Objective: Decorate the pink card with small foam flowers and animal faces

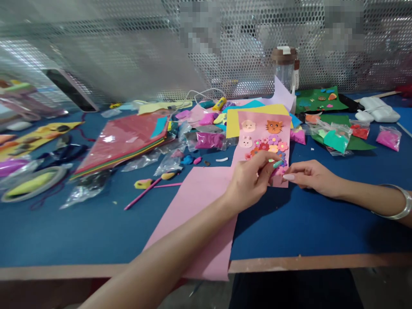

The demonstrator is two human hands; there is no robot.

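Observation:
A pink card [260, 128] bears animal faces, among them an orange cat face [274, 126], and a cluster of colourful flowers [273, 146]. Over the card's lower part is my left hand [252, 177], closed, its fingertips together among the flowers; a teal spot shows at them, whether nail or clay I cannot tell. My right hand [310, 176] is at the card's lower right edge, thumb and forefinger pinched beside a small pink flower [282, 170]. What either pinch holds is too small to make out. Under my left forearm lies a long pink sheet [206, 193].
Left of the sheet lie a purple stick [141, 199] and a stack of coloured sheets [125, 141] in clear wrap. Bags of clay, such as a magenta packet [209, 140], crowd the back. A brown-lidded bottle [283, 68] stands by the perforated metal screen [238, 43]. A phone [70, 90] leans at left.

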